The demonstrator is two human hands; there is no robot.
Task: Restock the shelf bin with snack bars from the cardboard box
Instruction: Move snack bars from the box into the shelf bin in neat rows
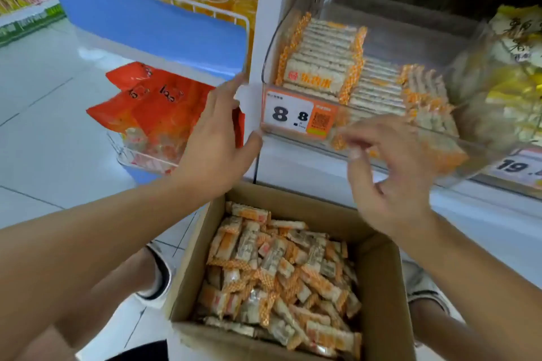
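The left hand [218,138] reaches up from the box [381,287], fingers straight and together, thumb spread toward the bin's [271,47] lower left corner; fingertips lie against the white shelf post [261,9] beside the bin. It holds nothing. The right hand [390,173] hovers in front of the bin's clear front wall, above the box, palm away from the camera, fingers loosely curled and blurred. An orange-and-white wrapper edge shows by its fingertips, but whether they pinch a bar cannot be told.

The bin is clear, glossy plastic with rounded corners, sitting on the shelf above the box. Inside it, bars [322,67] stand in tidy rows: flat, rectangular, pale wrappers with orange checked ends. A price tag [296,114], white with an orange panel, is fixed to the bin's front lower left.

The box is brown corrugated cardboard, open-topped, on the floor below the bin. It is filled with a loose jumble of bars [281,272] in crinkly wrappers. Left of the bin, a wire basket [140,155] holds shiny red packets [152,102].
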